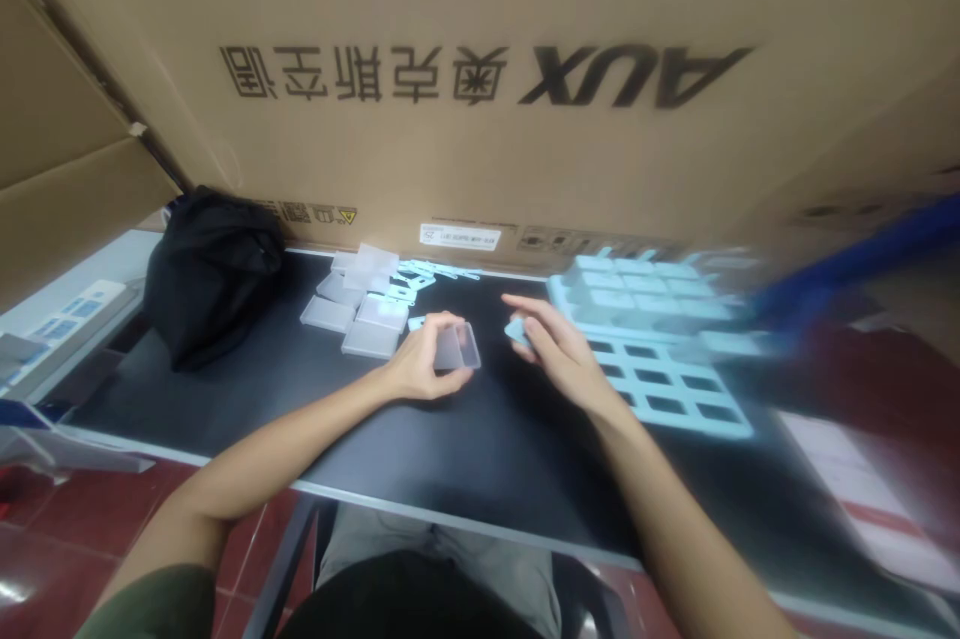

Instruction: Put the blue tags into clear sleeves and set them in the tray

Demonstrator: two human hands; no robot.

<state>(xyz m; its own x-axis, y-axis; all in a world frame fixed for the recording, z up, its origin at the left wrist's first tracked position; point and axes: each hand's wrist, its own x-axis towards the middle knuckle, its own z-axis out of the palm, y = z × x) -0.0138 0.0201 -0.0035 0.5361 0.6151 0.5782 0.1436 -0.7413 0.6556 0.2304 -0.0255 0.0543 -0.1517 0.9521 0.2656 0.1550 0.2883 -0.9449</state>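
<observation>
My left hand [421,364] is wrapped round a small clear plastic box [468,347], held above the black tabletop [480,459]. To its right, my right hand [559,344] pinches a small light-blue piece [516,330], mostly hidden by the fingers. Left of my left hand lie several flat clear plastic boxes [372,341], some overlapping. Behind that hand are several thin light-blue plastic strips [431,271]. Close to my right hand lies a light-blue grid frame [701,415] with rectangular openings, and behind it a light-blue moulded tray [637,284] with raised blocks.
A black cloth bag [214,274] sits at the left, near a white tray with blue pieces [67,329]. A large cardboard box [465,149] walls off the back. A blurred blue bar [862,244] and a white-and-red sheet [862,499] are at the right.
</observation>
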